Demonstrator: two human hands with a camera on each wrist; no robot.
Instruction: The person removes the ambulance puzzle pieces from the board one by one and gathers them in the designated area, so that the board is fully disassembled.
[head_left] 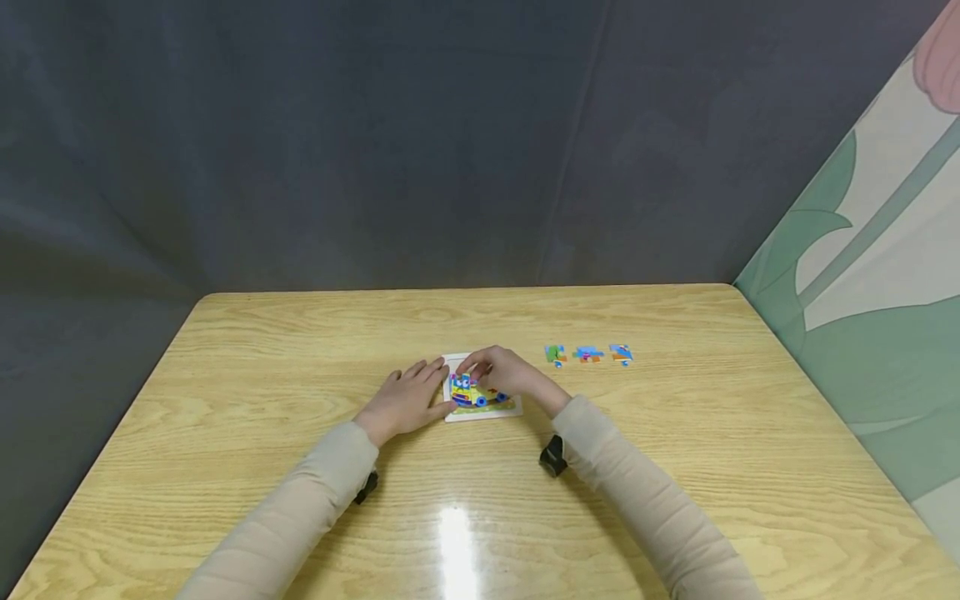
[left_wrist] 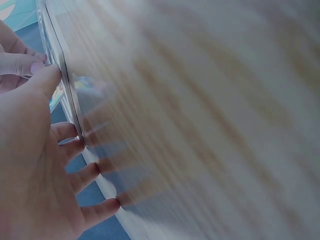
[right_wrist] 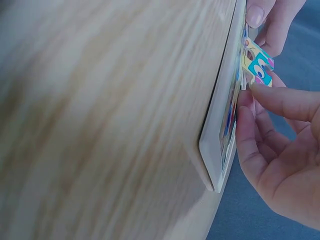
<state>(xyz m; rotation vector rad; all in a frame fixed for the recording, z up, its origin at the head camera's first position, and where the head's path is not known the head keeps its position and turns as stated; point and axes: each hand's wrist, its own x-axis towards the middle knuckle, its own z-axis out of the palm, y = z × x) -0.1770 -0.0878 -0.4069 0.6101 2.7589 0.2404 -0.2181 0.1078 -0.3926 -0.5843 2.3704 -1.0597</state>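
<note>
A white-framed jigsaw puzzle board [head_left: 483, 416] lies flat on the table, partly filled with a picture of a yellow vehicle. My left hand [head_left: 408, 397] rests at its left edge with the fingers spread, thumb and fingertips touching the frame and table. Above the board, my right hand [head_left: 501, 372] pinches a puzzle piece [right_wrist: 260, 68] between thumb and fingers. That piece shows a cartoon eye on blue and yellow, and in the right wrist view it stands tilted up from the board. My right hand hides the board's upper right part in the head view.
Three loose puzzle pieces lie in a row to the right of the board: a green and blue one [head_left: 554, 354], a blue one [head_left: 588, 353] and another blue one [head_left: 621, 353]. A wooden table [head_left: 300, 350] bears everything; a dark curtain [head_left: 375, 150] hangs behind it.
</note>
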